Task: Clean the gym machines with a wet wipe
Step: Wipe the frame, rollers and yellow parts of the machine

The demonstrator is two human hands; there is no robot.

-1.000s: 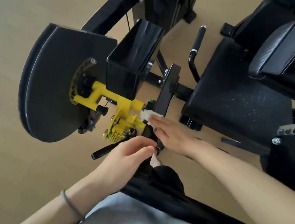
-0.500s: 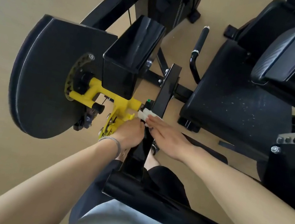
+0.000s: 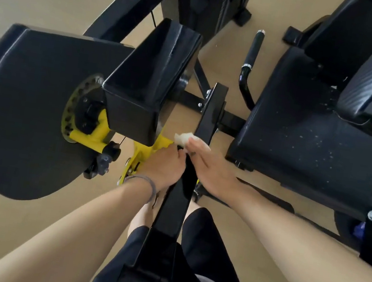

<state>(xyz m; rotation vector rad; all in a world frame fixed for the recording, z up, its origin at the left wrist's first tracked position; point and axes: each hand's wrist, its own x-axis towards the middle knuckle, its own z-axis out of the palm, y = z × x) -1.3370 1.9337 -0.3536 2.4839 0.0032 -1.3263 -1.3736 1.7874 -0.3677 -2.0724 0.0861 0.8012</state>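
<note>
Head view, looking down between two bare forearms at a black gym machine on a tan floor. A long black metal bar (image 3: 199,148) runs from the bottom centre of the frame up toward the middle, its long axis nearly vertical in the picture, tilted slightly right at the top. The right hand (image 3: 210,167) lies flat against the bar's right side, fingers straight and together, pressing a crumpled white wet wipe (image 3: 181,139) that peeks out past the fingertips at frame centre. The left hand (image 3: 163,166) sits just left of the bar, fingers curled over its edge; how firmly it holds cannot be told.

The wipe lies at the right hand's fingertips, so that hand is the one placed to wipe. Open bar stretches upward from the wipe toward a bolted joint, and downward under the palm toward the body. Left of the wipe, touching or nearly so, stands a yellow bracket (image 3: 97,136) under a black box-shaped cover (image 3: 150,85), beside a large black disc (image 3: 27,109). To the right, a padded seat (image 3: 303,140) stands apart across bare floor, leaving room for the elbow.
</note>
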